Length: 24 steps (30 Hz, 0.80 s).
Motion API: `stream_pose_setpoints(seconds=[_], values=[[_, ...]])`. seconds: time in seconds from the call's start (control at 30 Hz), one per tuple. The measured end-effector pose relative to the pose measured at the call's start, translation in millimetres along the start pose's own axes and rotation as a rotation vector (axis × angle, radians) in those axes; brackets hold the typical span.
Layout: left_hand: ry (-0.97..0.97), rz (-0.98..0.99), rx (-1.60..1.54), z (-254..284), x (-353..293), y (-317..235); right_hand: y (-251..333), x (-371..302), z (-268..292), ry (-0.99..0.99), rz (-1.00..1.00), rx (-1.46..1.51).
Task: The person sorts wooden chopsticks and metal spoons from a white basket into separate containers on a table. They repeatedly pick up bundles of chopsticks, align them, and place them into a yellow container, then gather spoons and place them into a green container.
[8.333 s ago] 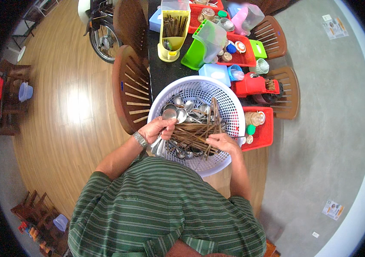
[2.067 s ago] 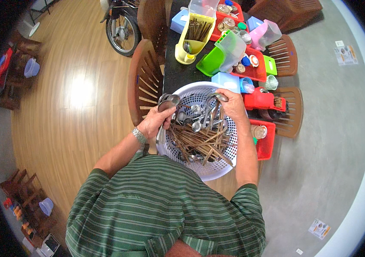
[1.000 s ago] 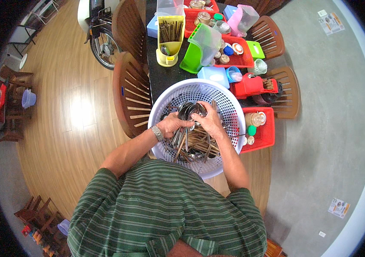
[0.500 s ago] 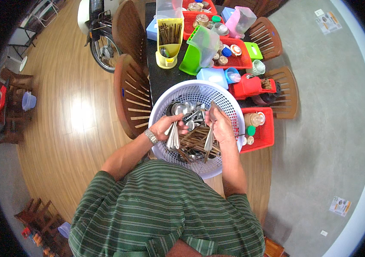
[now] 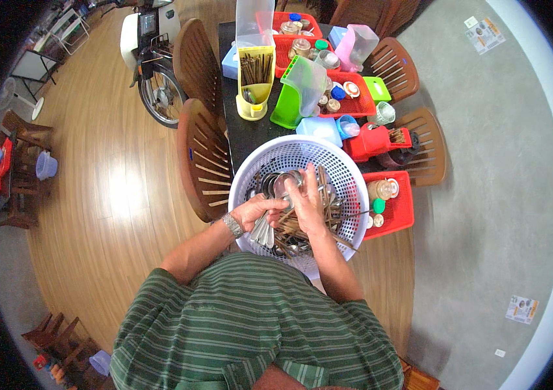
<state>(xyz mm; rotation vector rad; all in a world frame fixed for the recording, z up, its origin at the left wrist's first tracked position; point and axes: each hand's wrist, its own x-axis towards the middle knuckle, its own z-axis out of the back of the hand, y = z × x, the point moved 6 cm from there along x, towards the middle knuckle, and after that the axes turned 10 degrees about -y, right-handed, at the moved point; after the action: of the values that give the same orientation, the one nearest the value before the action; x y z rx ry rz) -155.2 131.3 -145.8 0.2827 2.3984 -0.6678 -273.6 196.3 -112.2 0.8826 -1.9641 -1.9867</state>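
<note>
The left hand (image 5: pixel 257 211) has a closed grip on a bunch of spoons (image 5: pixel 262 232), thumb across them, bowls up and handles slanting down below the fist. The right hand (image 5: pixel 310 211) is just beside it, its grip parted, fingers stretched up and thumb by the spoon bowls; whether it pinches one, I cannot tell. The bunch is above chopsticks (image 5: pixel 291 227) inside the white basket (image 5: pixel 270 153), at the bench's (image 5: pixel 244 140) near end.

Operator's attire: a short-sleeved, dark green shirt (image 5: pixel 257 318) with narrow pale stripes and a striped collar (image 5: pixel 243 373); left, a silver-coloured link-band wristwatch (image 5: pixel 232 225).
</note>
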Motion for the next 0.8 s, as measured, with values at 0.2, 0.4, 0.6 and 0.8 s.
stream_pose_setpoints(seconds=[0.2, 0.4, 0.6, 0.8], values=[[0.132, 0.116, -0.188, -28.6, -16.9, 7.9, 33.4, 11.1, -8.3, 0.204, -0.109, 0.261], [0.291, 0.246, -0.204, -42.4, -28.6, 14.8, 50.1, 5.4, -12.0, 0.467, -0.055, -0.130], [0.213, 0.162, -0.007, -45.8, -33.2, 19.4, 27.1, -4.9, -18.9, 0.622, -0.195, -0.239], [0.115, 0.187, -0.057, -49.2, -38.5, 13.0, 23.5, -12.8, -21.9, 0.481, -0.324, 0.400]])
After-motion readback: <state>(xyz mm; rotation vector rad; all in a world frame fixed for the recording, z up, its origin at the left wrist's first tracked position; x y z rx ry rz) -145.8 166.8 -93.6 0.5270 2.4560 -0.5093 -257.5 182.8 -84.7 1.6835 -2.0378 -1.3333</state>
